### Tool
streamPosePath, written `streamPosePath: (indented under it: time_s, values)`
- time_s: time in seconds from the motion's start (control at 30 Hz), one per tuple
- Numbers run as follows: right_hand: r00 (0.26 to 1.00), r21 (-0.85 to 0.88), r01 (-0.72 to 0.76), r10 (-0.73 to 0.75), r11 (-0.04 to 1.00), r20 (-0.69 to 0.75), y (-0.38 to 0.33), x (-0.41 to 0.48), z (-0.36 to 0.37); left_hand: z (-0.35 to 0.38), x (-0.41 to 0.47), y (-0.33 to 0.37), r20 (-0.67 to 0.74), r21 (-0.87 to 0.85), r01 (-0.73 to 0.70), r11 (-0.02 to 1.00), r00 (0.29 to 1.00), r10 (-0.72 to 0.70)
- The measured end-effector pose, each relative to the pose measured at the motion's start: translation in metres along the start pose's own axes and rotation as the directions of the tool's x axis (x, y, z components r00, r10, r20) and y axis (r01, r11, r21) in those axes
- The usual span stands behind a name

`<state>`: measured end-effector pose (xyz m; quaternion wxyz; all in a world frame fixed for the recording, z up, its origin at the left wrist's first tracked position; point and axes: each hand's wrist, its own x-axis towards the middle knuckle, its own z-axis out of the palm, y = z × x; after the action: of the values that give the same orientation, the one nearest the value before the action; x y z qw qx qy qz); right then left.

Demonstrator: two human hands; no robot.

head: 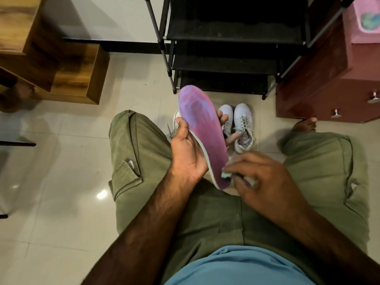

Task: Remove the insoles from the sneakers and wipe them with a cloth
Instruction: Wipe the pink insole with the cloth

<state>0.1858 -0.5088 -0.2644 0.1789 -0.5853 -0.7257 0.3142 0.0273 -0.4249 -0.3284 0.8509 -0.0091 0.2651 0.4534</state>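
1. The left hand [189, 153] rises from the lap with its palm turned to the right. It grips the insole [202, 136] at mid-length, with the thumb laid on the left edge and the fingers [224, 118] wrapped behind, showing past the right edge.
2. The right hand [265, 177] comes in from the right, back uppermost. Its fingers are curled round a pale green cloth [225, 174] and press it on the insole's heel end. Most of the cloth is hidden or blurred under the fingers.
3. The insole is held in the air on the near side of the black shoe rack [226, 64], over the lap. Its long axis runs from rack to lap, with the toe end toward the rack's lowest shelf and leaning slightly left. The heel end is farthest from the rack, and the top face is turned up.
4. The insole is purple-pink, with a paler blue-lilac patch over the forefoot and a thin pale rim along the left edge.
5. The pale, laced sneakers [243, 122] stand side by side on the tiled floor [61, 161] at the rack's foot, toes toward the rack. The insole and the left hand's fingers partly hide them.
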Motion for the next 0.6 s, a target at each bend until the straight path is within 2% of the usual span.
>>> streamPosePath:
  time_s: [0.13,0.2,0.37,0.5,0.6]
  values:
    - [0.961,0.053,-0.023,0.037,0.998,-0.276,0.003,0.029,-0.019,0.011,-0.004,0.001,0.013,0.065,0.008,0.998,1.000,-0.009]
    - [0.945,0.045,0.007,0.008,0.999,-0.327,-0.002,0.040,-0.024,0.014,-0.007,0.000,0.042,0.124,0.027,0.992,0.999,-0.033]
    - [0.963,-0.063,0.053,-0.068,0.997,-0.262,-0.006,0.053,-0.022,0.021,-0.016,0.004,0.085,0.233,0.121,0.965,0.986,-0.145]
    - [0.944,-0.015,0.034,-0.037,0.999,-0.329,-0.005,0.051,-0.029,0.024,-0.025,0.018,-0.021,0.232,0.218,0.948,0.975,-0.219]
    - [0.970,-0.038,0.096,-0.102,0.995,-0.221,-0.014,0.040,-0.016,0.017,-0.024,0.024,0.063,0.272,0.261,0.926,0.956,-0.287]
